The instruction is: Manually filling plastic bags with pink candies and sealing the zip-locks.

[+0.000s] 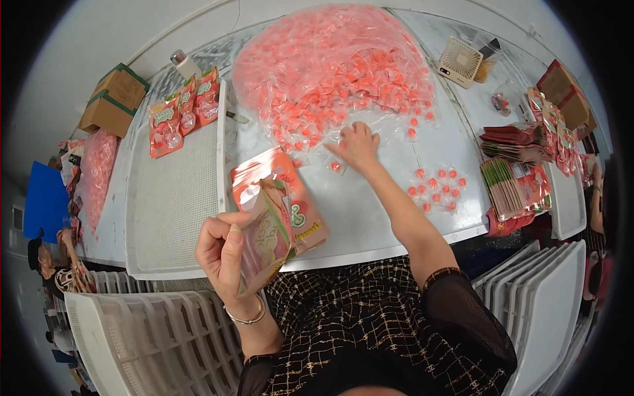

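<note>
My left hand (pixel 221 254) is closed on the edge of a pink printed pouch (pixel 267 244), whose mouth gapes upward above the table's front edge. Just beyond it, another pink pouch (pixel 305 214) lies flat on the table. My right hand (pixel 358 148) is stretched out over the table with its fingers apart, at the near side of a big heap of red candies in clear wrappers (pixel 343 82). A few wrapped candies (pixel 335 166) lie next to its fingers. Whether its fingertips touch any candy is hard to see.
Filled pouches (pixel 165 125) lie in a white mesh tray (pixel 175 198) at left. Loose wrapped candies (pixel 436 188) sit right of my right arm. Stacked pouches (pixel 505 188), a small fan (pixel 460 63) and a cardboard box (pixel 113 99) stand around. Other people work at both sides.
</note>
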Motion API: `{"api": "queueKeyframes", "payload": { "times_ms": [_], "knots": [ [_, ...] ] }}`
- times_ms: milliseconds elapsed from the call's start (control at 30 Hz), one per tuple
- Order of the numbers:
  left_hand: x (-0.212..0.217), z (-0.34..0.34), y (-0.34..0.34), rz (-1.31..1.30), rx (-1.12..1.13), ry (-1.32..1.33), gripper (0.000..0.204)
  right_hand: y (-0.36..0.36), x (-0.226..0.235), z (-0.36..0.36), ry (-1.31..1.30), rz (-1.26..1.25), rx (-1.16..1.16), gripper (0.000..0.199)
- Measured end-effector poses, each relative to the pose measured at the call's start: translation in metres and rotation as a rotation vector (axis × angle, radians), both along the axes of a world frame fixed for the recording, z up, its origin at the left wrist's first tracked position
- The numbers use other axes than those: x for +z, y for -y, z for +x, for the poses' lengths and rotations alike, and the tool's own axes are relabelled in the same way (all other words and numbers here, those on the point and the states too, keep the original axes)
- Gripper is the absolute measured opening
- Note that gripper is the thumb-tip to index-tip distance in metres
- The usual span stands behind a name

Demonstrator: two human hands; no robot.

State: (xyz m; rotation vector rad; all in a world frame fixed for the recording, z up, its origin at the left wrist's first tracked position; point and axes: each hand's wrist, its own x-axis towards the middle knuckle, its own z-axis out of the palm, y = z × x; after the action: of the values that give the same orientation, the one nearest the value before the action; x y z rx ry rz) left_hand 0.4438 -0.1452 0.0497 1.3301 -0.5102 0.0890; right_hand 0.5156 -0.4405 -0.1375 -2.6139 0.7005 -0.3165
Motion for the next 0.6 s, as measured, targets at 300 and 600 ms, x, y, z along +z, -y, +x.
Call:
{"api": "queueKeyframes", "payload": {
  "times_ms": [300, 600],
  "knots": [
    [0.003, 0.007, 0.000, 0.047, -0.025, 0.011, 0.020, 0.020, -0.002, -0.062, 0.237, 0.357, 0.254, 0.043],
    [-0.001, 0.014, 0.008, 0.036, 0.111, 0.060, 0.016, 0.056, 0.036, -0.070, 0.195, 0.895, 0.333, 0.038]
  ]
}}
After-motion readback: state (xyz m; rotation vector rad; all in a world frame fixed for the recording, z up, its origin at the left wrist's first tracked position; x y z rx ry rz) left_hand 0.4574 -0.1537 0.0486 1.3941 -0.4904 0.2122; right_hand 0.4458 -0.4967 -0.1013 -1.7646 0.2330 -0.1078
